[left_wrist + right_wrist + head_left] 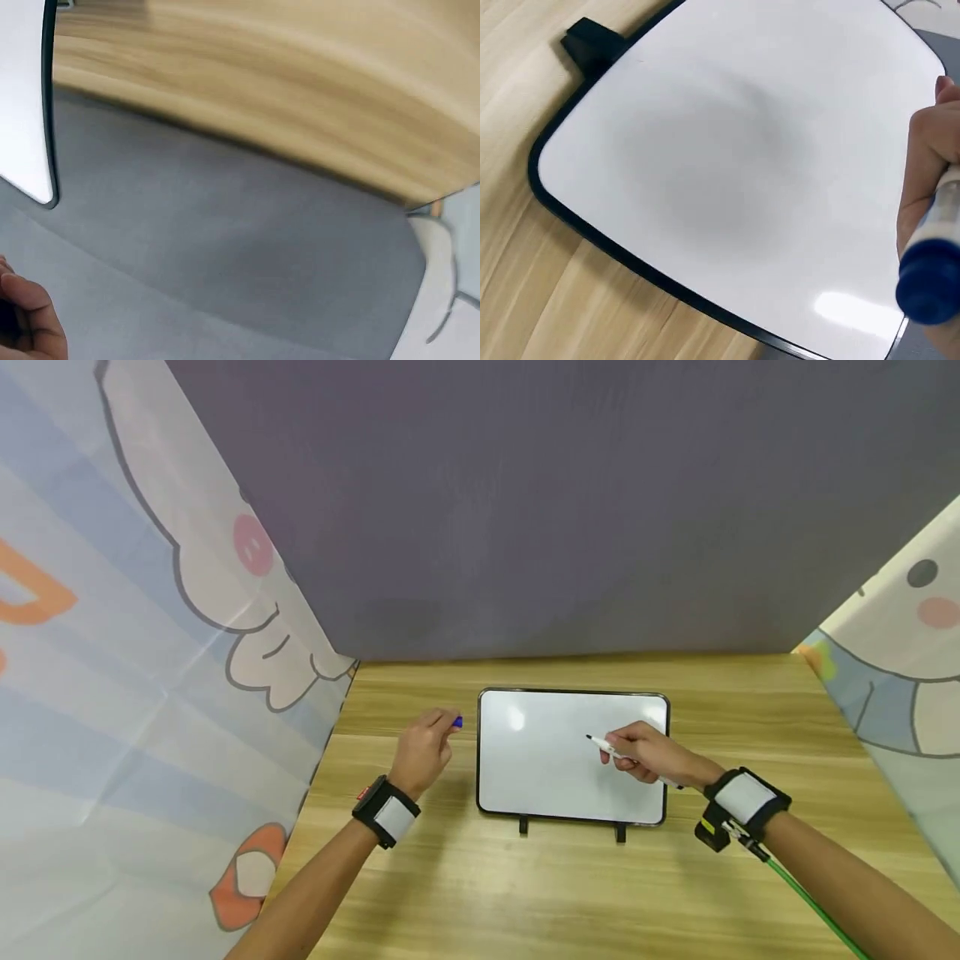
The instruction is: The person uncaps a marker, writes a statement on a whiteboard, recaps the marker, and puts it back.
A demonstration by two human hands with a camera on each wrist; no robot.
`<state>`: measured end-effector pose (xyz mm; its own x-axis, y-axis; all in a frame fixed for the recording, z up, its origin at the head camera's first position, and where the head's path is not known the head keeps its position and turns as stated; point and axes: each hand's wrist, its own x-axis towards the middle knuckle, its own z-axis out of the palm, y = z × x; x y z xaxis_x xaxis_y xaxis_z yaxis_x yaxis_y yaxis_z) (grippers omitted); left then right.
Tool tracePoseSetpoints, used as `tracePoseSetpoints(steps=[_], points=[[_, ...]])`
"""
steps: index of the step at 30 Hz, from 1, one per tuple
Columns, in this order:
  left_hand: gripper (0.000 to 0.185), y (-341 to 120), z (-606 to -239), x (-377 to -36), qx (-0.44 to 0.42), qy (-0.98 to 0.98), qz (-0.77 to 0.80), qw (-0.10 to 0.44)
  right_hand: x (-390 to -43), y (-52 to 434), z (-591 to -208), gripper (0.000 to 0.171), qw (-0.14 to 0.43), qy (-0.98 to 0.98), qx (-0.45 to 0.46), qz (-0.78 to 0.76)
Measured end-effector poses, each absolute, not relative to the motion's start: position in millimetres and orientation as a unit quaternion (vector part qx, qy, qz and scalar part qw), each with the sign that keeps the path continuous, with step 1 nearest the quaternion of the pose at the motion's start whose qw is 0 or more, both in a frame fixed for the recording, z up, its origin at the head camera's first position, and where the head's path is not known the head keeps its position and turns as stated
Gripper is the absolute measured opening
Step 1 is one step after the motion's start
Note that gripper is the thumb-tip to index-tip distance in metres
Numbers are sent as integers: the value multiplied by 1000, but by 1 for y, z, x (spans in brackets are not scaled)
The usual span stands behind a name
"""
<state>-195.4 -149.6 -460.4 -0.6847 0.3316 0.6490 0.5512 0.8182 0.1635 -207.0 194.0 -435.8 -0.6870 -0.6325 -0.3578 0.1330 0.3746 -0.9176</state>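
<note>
In the lower middle of the head view, a black-framed whiteboard (536, 764) stands on the counter (465, 897), with the left hand (422, 750) pinching a blue cap (458, 722) just left of it and the right hand (647, 752) curled round a white marker (602, 744) over its right half, dark tip pointing leftward.

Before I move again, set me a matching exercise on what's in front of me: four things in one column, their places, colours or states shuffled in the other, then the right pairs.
Column one
1. marker
2. whiteboard
3. cap
4. cable

Column two
A. blue, pinched in the left hand
B. green
C. uncapped, held in the right hand
D. dark-rimmed, held by neither hand

Right pairs: 1-C, 2-D, 3-A, 4-B.
</note>
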Motion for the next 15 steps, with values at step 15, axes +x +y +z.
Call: tracePoseSetpoints(steps=[15], points=[[28, -167, -530, -180, -8, -969, -242, 44, -196, 165, -459, 33, 75, 922, -163, -342]])
